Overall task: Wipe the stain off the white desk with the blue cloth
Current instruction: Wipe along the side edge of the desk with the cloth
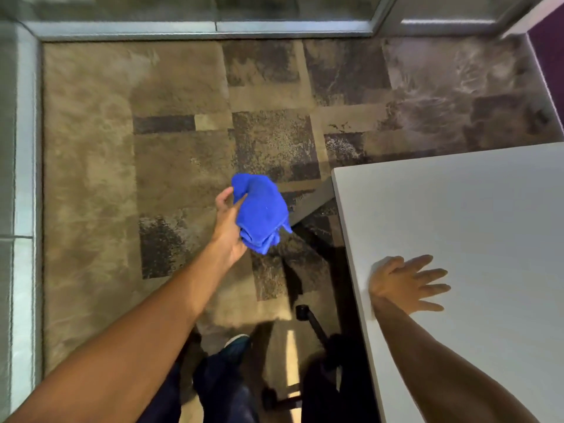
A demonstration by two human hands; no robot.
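Patchwork brown carpet [183,148], metal-framed glass wall [198,25] (far side), purple panel [549,65]

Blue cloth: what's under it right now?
Patterned carpet only; the blue cloth hangs bunched in the left hand, off the white desk. Carpet directly beneath is covered.

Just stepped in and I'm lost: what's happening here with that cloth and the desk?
A person stands beside a white desk. Their left hand holds a bunched blue cloth out over the patterned carpet, clear of the desk. Their right hand rests flat near the desk's edge, fingers spread. No stain shows on the visible desktop, and the cloth is not touching it.
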